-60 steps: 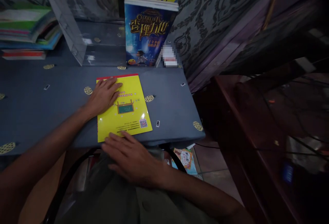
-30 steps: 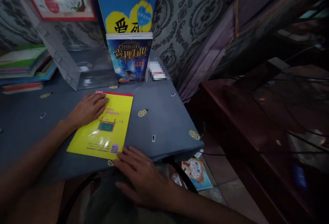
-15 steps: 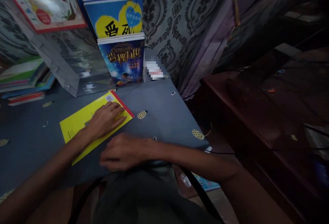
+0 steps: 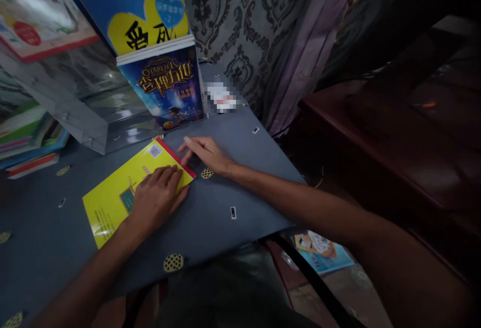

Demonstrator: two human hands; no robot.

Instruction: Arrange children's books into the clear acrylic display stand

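A thin yellow book (image 4: pixel 107 197) with a red spine strip, a barcode and a small green picture lies flat on the table. My left hand (image 4: pixel 156 195) rests on it, fingers laid out over its right part and covering some of the cover. At the red edge is my right hand (image 4: pixel 206 155), fingers stretched toward the spine and apart from each other. Its fingertips are at or very near the strip; whether they touch it I cannot tell. Neither hand is closed around the book.
A dark blue book (image 4: pixel 165 85) stands in a clear display rack (image 4: pixel 90 127), with a blue-and-yellow book (image 4: pixel 135 17) behind it. Several books (image 4: pixel 28 132) are stacked at left. The grey tablecloth (image 4: pixel 210 217) ends at right, beside dark red furniture (image 4: pixel 356 167). A picture book (image 4: pixel 325 253) lies lower down.
My right hand has moved from the table's near edge up to the book's red spine. My left hand has shifted slightly down on the cover. The view has tilted a little.
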